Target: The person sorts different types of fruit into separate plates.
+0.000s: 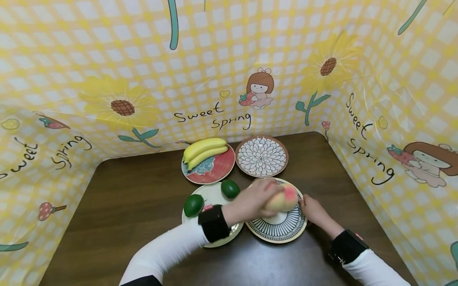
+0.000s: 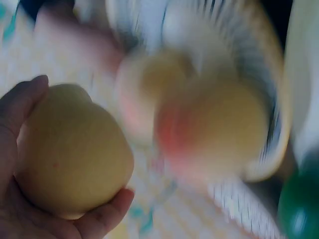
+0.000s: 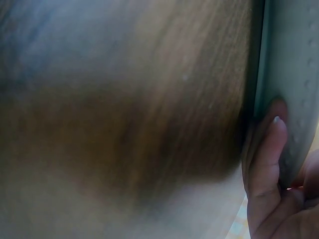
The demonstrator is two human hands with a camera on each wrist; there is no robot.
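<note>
My left hand holds a pale yellow peach, thumb and fingers curled round it in the left wrist view. Past it in that view, blurred, are two more peaches with pink blush, over the black-and-white striped plate. The head view shows pink-tinged peaches above this plate, partly hidden by the left hand. At the plate's right rim, my right hand grips the edge. The right wrist view shows its fingers against the plate's pale underside.
Left of the striped plate lies a pale plate with two green fruits, partly under the left forearm. Behind, bananas lie on a red-and-blue plate, beside a petal-patterned plate. A checked cloth surrounds the brown table.
</note>
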